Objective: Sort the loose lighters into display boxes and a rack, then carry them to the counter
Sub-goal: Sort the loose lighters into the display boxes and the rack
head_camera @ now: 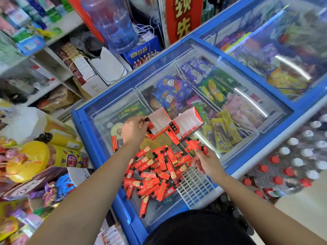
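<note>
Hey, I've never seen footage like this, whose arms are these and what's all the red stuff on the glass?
There is no machine: this is one picture from a camera worn on a person's head, looking down at their own bare arms. They stand at a blue chest freezer full of ice creams. On its glass lid lie a pile of loose lighters, two red display boxes and a white grid rack. The right hand pinches a red lighter. The left hand reaches the left box's corner, fingers curled; what it grips I cannot tell.
</note>
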A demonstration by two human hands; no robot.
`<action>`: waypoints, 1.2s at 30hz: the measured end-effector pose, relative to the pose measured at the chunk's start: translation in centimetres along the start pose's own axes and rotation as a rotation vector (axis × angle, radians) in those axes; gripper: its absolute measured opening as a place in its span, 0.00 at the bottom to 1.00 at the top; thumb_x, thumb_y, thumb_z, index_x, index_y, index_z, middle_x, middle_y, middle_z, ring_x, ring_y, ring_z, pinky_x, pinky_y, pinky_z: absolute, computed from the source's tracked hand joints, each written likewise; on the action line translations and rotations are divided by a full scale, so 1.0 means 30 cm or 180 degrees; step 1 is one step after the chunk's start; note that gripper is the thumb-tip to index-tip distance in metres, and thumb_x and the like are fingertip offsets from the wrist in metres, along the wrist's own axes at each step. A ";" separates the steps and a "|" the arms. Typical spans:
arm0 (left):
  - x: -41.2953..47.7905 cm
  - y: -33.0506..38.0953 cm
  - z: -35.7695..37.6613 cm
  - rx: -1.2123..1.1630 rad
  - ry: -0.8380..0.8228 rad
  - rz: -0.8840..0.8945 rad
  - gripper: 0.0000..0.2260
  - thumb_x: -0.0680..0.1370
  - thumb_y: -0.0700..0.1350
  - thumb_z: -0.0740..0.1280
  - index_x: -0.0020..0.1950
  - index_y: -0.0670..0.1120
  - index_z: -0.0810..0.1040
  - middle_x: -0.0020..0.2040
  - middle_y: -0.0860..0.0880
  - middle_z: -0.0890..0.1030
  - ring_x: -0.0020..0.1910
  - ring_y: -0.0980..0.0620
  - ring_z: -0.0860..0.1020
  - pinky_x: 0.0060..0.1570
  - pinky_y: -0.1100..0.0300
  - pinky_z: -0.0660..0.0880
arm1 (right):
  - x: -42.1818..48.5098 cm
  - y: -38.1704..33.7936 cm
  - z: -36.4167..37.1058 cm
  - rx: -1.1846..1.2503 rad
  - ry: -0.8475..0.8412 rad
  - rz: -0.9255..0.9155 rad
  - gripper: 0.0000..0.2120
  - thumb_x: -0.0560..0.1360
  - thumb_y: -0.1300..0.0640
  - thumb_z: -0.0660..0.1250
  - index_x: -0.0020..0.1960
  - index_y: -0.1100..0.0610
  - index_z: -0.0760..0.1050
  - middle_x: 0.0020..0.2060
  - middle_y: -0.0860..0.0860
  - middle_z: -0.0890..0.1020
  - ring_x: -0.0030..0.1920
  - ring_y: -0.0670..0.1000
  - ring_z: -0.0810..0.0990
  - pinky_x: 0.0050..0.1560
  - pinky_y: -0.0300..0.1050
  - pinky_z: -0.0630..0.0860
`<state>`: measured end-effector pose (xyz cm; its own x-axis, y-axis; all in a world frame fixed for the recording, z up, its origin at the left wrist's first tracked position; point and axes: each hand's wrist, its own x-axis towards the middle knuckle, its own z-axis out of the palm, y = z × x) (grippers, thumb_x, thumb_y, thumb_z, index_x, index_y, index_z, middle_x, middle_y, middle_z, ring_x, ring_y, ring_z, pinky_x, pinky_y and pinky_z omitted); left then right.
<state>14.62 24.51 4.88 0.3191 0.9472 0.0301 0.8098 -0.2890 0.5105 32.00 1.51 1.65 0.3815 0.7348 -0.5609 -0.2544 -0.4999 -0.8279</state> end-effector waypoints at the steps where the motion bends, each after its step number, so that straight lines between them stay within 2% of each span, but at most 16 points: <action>1: 0.005 -0.009 0.010 0.0048 -0.0029 0.0055 0.09 0.77 0.45 0.72 0.56 0.45 0.85 0.55 0.47 0.85 0.57 0.47 0.81 0.54 0.57 0.74 | 0.009 -0.002 0.002 -0.0029 -0.0008 0.0023 0.13 0.84 0.55 0.58 0.47 0.61 0.76 0.32 0.60 0.82 0.20 0.50 0.69 0.22 0.42 0.66; 4: 0.004 -0.031 0.037 0.0212 0.0002 0.0227 0.04 0.75 0.43 0.75 0.48 0.44 0.85 0.50 0.46 0.84 0.57 0.45 0.79 0.52 0.52 0.76 | 0.025 -0.007 0.009 -0.0046 -0.0019 0.0114 0.12 0.84 0.56 0.59 0.47 0.62 0.74 0.33 0.60 0.83 0.21 0.51 0.68 0.21 0.42 0.65; 7: 0.002 -0.037 0.051 0.0276 0.0097 0.0228 0.04 0.72 0.42 0.77 0.40 0.45 0.84 0.47 0.48 0.82 0.54 0.45 0.78 0.43 0.57 0.73 | 0.036 -0.002 0.013 -0.0035 -0.0023 0.0190 0.13 0.84 0.57 0.60 0.46 0.65 0.74 0.32 0.60 0.83 0.21 0.50 0.68 0.21 0.42 0.65; 11: -0.001 -0.057 0.060 0.0386 0.0152 0.0333 0.08 0.71 0.47 0.77 0.46 0.48 0.82 0.49 0.50 0.80 0.52 0.48 0.78 0.43 0.57 0.73 | 0.045 0.001 0.018 -0.0087 -0.0031 0.0227 0.15 0.84 0.57 0.60 0.48 0.70 0.75 0.31 0.60 0.82 0.20 0.49 0.69 0.21 0.40 0.65; 14: -0.008 -0.067 0.068 0.0403 0.0210 0.0473 0.11 0.72 0.46 0.77 0.52 0.47 0.82 0.50 0.48 0.80 0.51 0.47 0.78 0.44 0.57 0.73 | 0.046 -0.005 0.022 -0.0083 -0.0059 0.0250 0.15 0.84 0.57 0.60 0.49 0.69 0.75 0.32 0.60 0.82 0.19 0.48 0.69 0.20 0.39 0.65; 19: -0.009 -0.042 0.078 0.0489 0.0338 0.0736 0.04 0.70 0.39 0.78 0.44 0.44 0.86 0.43 0.48 0.85 0.42 0.46 0.81 0.38 0.60 0.71 | 0.053 -0.006 0.019 0.0032 -0.0072 0.0235 0.12 0.84 0.58 0.60 0.51 0.66 0.76 0.31 0.60 0.82 0.20 0.49 0.69 0.20 0.39 0.64; 22: 0.003 -0.026 0.084 0.0673 0.0267 0.0781 0.03 0.70 0.36 0.76 0.39 0.43 0.85 0.35 0.47 0.83 0.35 0.44 0.81 0.33 0.57 0.75 | 0.052 -0.006 0.015 0.0052 -0.0053 0.0198 0.13 0.84 0.59 0.60 0.49 0.67 0.76 0.32 0.61 0.81 0.20 0.49 0.69 0.21 0.39 0.65; 25: 0.007 -0.031 0.091 0.0671 0.0120 0.0778 0.02 0.71 0.37 0.76 0.39 0.43 0.86 0.36 0.46 0.82 0.39 0.43 0.80 0.30 0.57 0.74 | 0.047 -0.005 0.011 0.0095 -0.0043 0.0183 0.13 0.84 0.58 0.60 0.50 0.67 0.77 0.32 0.60 0.82 0.20 0.48 0.69 0.21 0.39 0.65; 27: 0.005 -0.033 0.091 0.0653 0.0120 0.0706 0.01 0.72 0.39 0.76 0.41 0.44 0.88 0.39 0.47 0.82 0.44 0.44 0.80 0.31 0.58 0.71 | 0.049 0.002 0.010 0.0116 -0.0011 0.0164 0.12 0.83 0.59 0.61 0.49 0.67 0.77 0.34 0.61 0.80 0.20 0.48 0.68 0.21 0.40 0.66; 30: 0.002 -0.034 0.085 0.0752 0.0183 0.0787 0.03 0.75 0.42 0.74 0.42 0.46 0.88 0.42 0.48 0.81 0.47 0.45 0.79 0.33 0.60 0.66 | 0.053 0.020 0.009 0.0206 -0.0050 0.0114 0.12 0.82 0.58 0.63 0.48 0.68 0.75 0.35 0.62 0.75 0.23 0.50 0.68 0.24 0.41 0.67; 32: -0.004 -0.036 0.078 0.0744 0.0121 0.0846 0.04 0.76 0.43 0.73 0.45 0.46 0.88 0.44 0.48 0.83 0.49 0.44 0.79 0.35 0.57 0.72 | 0.049 0.022 0.005 0.0359 -0.0186 0.0079 0.08 0.82 0.59 0.64 0.49 0.63 0.77 0.35 0.60 0.75 0.27 0.51 0.70 0.27 0.41 0.69; 34: -0.026 -0.032 0.072 0.0620 0.0078 0.0824 0.06 0.76 0.44 0.73 0.50 0.46 0.88 0.48 0.49 0.85 0.53 0.43 0.80 0.46 0.48 0.80 | 0.042 0.016 0.004 0.0534 -0.0341 0.0032 0.05 0.81 0.61 0.65 0.53 0.58 0.79 0.38 0.56 0.79 0.30 0.48 0.74 0.30 0.41 0.71; 36: -0.076 -0.020 0.075 0.0264 0.0041 0.0837 0.07 0.76 0.44 0.72 0.53 0.46 0.87 0.50 0.50 0.85 0.52 0.47 0.81 0.53 0.50 0.79 | 0.038 0.012 0.004 0.0623 -0.0444 -0.0010 0.09 0.80 0.61 0.66 0.60 0.56 0.79 0.44 0.56 0.84 0.33 0.47 0.77 0.33 0.41 0.73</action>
<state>14.51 22.20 2.59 0.5180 0.8396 0.1635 0.7376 -0.5352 0.4117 32.24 2.23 0.71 0.2594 0.7992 -0.5422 -0.4261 -0.4091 -0.8069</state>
